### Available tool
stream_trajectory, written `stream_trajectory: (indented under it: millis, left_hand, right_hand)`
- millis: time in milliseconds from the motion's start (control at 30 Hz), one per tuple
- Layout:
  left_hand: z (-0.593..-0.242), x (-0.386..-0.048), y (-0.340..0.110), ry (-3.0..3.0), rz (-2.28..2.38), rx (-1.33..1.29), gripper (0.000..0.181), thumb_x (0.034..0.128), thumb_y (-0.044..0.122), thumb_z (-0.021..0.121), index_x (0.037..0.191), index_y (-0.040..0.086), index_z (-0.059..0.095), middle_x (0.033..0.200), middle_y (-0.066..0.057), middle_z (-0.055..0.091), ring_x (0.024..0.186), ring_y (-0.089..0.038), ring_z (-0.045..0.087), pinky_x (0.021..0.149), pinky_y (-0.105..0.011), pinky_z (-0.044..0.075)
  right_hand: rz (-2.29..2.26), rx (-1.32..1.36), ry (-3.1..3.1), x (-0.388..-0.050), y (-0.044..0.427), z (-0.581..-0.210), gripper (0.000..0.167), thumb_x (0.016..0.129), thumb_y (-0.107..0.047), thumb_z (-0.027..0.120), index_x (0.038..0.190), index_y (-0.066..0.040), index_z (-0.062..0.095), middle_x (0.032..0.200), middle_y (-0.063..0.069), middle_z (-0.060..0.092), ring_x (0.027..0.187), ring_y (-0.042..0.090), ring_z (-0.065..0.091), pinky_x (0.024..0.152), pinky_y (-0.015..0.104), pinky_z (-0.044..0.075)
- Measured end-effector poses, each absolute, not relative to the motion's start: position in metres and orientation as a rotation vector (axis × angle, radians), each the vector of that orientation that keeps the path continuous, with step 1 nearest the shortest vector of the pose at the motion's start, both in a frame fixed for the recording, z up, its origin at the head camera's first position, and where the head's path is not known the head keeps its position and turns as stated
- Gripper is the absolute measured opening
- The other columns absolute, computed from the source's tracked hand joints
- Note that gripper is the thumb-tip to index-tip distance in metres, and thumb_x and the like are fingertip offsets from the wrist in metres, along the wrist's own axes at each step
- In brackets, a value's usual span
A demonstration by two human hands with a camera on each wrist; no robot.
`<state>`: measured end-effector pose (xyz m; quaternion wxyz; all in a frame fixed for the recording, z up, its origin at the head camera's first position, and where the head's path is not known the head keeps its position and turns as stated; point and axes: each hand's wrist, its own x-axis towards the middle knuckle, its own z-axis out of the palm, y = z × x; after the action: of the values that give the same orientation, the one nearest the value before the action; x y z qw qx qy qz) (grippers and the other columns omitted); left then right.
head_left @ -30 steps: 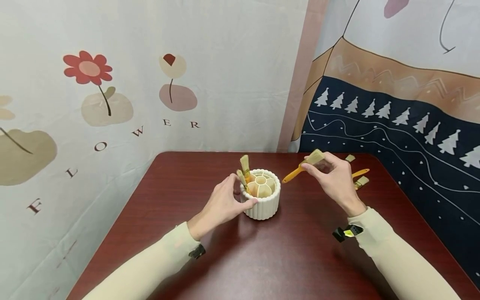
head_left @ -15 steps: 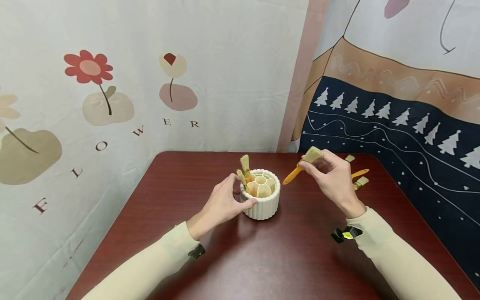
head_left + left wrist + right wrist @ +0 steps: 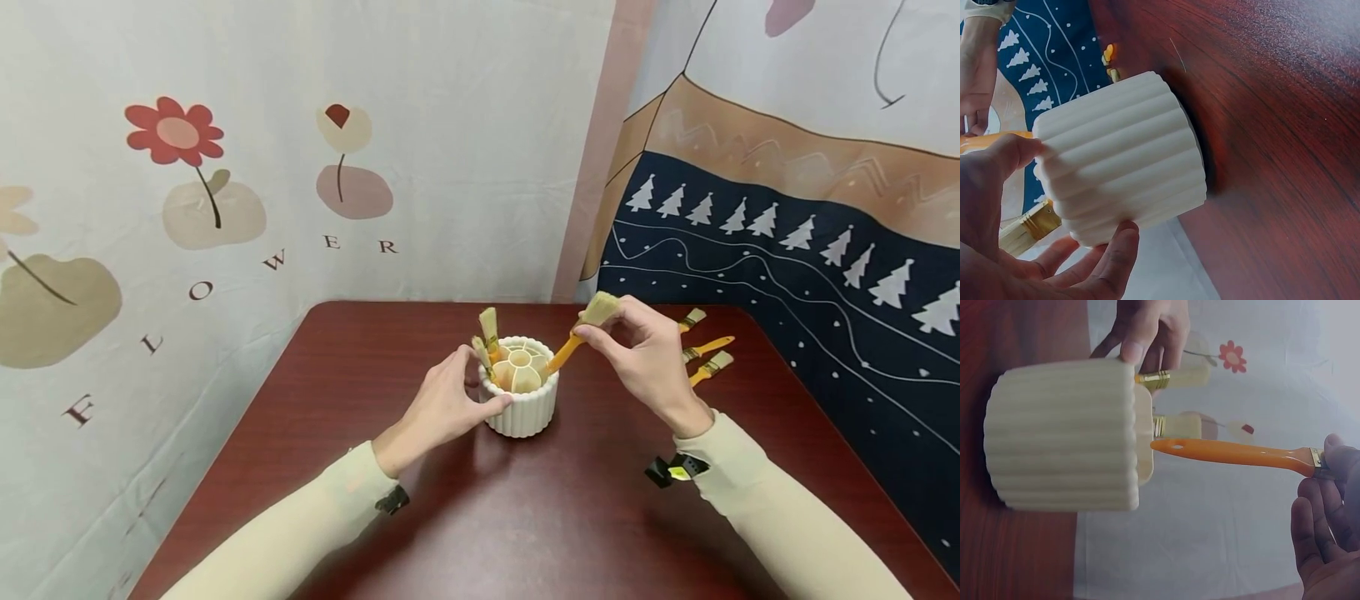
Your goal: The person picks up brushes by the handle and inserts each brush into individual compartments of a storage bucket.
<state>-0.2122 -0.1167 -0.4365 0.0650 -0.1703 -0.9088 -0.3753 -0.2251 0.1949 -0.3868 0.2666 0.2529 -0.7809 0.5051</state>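
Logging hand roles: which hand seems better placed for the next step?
Probably the right hand: it pinches a paintbrush whose orange handle points at the ribbed white holder, while the left hand is occupied gripping it.

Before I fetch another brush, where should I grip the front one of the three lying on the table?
Pinch that brush at its metal band, probably from above: it lies flat, bristles pointing right and away, handle partly behind the right hand.

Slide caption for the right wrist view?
Right hand pinches an orange-handled brush by its ferrule, butt-first at the mouth of the ribbed cream holder the left hand grips.
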Motion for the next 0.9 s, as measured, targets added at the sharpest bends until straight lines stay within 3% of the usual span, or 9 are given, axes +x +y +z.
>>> stream_trajectory:
  millis: [333, 700, 900]
  left_hand:
    - [-0.435, -0.213, -0.116, -2.749, -1.169, -0.507, 0.056, 0.0921, 0.038, 0.098, 0.127, 0.011, 0.064, 0.117, -0.012, 0.079, 0.110, -0.033, 0.081, 0.091, -0.041, 0.065]
    - [-0.434, -0.214, -0.117, -2.749, -1.141, -0.521, 0.056, 0.0919, 0.039, 0.098, 0.126, 0.010, 0.064, 0.116, -0.012, 0.077, 0.108, -0.034, 0.079, 0.088, -0.038, 0.063]
    - [-0.434, -0.213, -0.117, -2.757, -1.140, -0.520, 0.055, 0.0917, 0.039, 0.098, 0.125, 0.010, 0.064, 0.115, -0.012, 0.076, 0.107, -0.034, 0.077, 0.087, -0.037, 0.061]
  right_hand:
    - [1.336, 0.789, -2.083, -0.224, 0.180, -0.389, 0.026, 0.093, 0.005, 0.094, 0.113, -0.006, 0.084, 0.109, 0.006, 0.082, 0.094, 0.005, 0.077, 0.087, 0.016, 0.067]
    - [1.184, 0.854, -2.107, -0.228, 0.169, -0.399, 0.029, 0.088, -0.004, 0.101, 0.111, -0.012, 0.085, 0.107, 0.001, 0.083, 0.097, 0.014, 0.074, 0.092, 0.013, 0.060]
    - [1.147, 0.937, -2.073, -0.233, 0.165, -0.404, 0.031, 0.087, 0.000, 0.100, 0.111, -0.011, 0.085, 0.106, 0.002, 0.083, 0.095, 0.016, 0.075, 0.091, 0.015, 0.061]
